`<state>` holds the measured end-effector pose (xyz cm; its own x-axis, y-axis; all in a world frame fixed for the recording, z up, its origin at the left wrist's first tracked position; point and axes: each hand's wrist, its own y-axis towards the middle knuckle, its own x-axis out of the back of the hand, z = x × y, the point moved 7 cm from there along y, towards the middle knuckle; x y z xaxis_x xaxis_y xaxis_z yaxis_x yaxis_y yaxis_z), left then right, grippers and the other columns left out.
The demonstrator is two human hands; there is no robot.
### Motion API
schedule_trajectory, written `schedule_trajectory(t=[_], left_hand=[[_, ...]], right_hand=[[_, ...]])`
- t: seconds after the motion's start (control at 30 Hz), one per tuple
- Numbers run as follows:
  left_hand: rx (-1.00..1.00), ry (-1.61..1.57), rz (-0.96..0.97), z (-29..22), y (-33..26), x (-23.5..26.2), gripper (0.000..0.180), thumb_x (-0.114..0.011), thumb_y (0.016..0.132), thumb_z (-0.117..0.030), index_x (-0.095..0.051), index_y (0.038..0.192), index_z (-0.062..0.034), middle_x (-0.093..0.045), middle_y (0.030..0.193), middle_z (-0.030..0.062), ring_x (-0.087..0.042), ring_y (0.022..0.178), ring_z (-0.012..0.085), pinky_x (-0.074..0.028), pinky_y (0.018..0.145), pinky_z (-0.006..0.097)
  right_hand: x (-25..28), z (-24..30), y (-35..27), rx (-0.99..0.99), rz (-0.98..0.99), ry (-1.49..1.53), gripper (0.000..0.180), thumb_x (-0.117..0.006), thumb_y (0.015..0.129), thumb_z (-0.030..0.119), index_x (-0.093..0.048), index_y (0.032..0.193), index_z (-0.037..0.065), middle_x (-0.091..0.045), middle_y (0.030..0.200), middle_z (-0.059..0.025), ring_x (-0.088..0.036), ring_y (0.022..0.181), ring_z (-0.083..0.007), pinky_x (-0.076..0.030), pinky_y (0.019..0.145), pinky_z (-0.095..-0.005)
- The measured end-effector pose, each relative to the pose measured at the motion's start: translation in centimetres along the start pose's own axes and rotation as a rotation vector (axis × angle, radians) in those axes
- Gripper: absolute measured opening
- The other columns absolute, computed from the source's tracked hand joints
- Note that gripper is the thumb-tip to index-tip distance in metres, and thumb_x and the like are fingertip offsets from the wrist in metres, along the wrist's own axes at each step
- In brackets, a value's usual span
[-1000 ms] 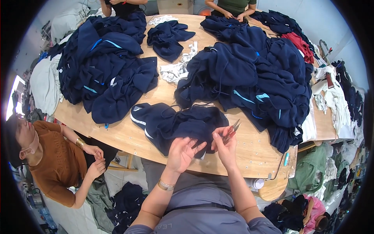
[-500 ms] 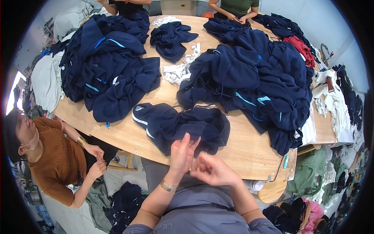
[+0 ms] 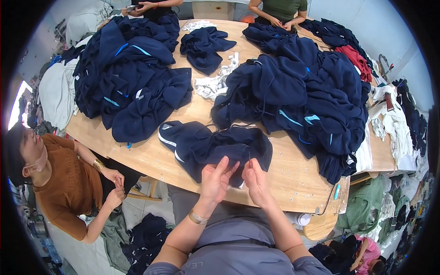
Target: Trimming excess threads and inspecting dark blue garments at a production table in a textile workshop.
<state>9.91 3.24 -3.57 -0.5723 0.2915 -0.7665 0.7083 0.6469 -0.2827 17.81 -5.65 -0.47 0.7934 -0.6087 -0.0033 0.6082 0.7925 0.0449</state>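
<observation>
Head view shows the left hand [image 3: 215, 179] and right hand [image 3: 255, 181] close together, fingertips pinching the near edge of a crumpled navy fabric garment [image 3: 215, 143]. It lies just beyond both hands on the wooden table [image 3: 293, 178], long axis left to right, about equally near each.

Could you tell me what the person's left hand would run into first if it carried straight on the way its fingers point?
Most likely the navy garment lying on the wooden table. The left hand points up and away from the body, fingertips already at the garment's near edge. Depth is hard to judge, so contact may already exist.
</observation>
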Motion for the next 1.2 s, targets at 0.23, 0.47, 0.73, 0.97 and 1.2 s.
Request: schedule_trajectory(t=[0.23,0.47,0.73,0.97,1.2], left_hand=[[0.018,-0.009,0.021,-0.2,-0.2,0.1,0.02,-0.051,0.091,-0.014,-0.061,0.088,0.0024,-0.063,0.091,0.0085,-0.061,0.082,0.0164,-0.05,0.083,0.033],[-0.017,0.043,0.043,-0.4,-0.7,-0.2,0.02,-0.051,0.092,-0.015,-0.06,0.096,0.0022,-0.063,0.093,0.009,-0.061,0.082,0.0159,-0.049,0.075,0.029],[-0.029,0.058,0.066,-0.3,-0.8,-0.2,0.019,-0.051,0.091,-0.014,-0.06,0.096,0.0024,-0.063,0.093,0.0085,-0.061,0.083,0.0156,-0.049,0.076,0.029],[-0.043,0.086,0.056,-0.5,-0.9,-0.3,0.016,-0.052,0.091,-0.012,-0.06,0.093,0.0017,-0.063,0.092,0.0085,-0.061,0.082,0.0161,-0.05,0.08,0.03],[-0.005,-0.047,0.059,-0.7,-0.9,-0.7,0.013,-0.051,0.09,-0.008,-0.059,0.091,0.0015,-0.062,0.091,0.0093,-0.062,0.084,0.0197,-0.05,0.085,0.034]], right_hand=[[1.1,1.1,-0.6,0.285,-0.081,-0.714,0.034,-0.064,0.08,0.033,-0.046,0.071,0.005,-0.05,0.061,-0.0086,-0.051,0.048,-0.027,-0.037,0.042,-0.034],[0.5,1.8,-0.7,0.36,-0.033,-0.96,0.028,-0.069,0.076,0.027,-0.051,0.072,0.005,-0.052,0.062,-0.0076,-0.054,0.05,-0.0239,-0.04,0.044,-0.0322],[0.3,2.2,-0.5,0.458,-0.065,-0.99,0.035,-0.065,0.077,0.037,-0.047,0.067,0.009,-0.045,0.058,-0.005,-0.051,0.045,-0.0208,-0.038,0.041,-0.0308],[0.3,2.5,-0.3,0.478,-0.057,-1.002,0.034,-0.065,0.077,0.035,-0.047,0.069,0.009,-0.046,0.058,-0.0049,-0.051,0.045,-0.0218,-0.038,0.042,-0.0312],[1.1,1.0,-0.4,0.238,-0.111,-0.546,0.025,-0.068,0.079,0.023,-0.051,0.076,0.005,-0.052,0.059,-0.0053,-0.052,0.047,-0.0176,-0.039,0.043,-0.0282]])
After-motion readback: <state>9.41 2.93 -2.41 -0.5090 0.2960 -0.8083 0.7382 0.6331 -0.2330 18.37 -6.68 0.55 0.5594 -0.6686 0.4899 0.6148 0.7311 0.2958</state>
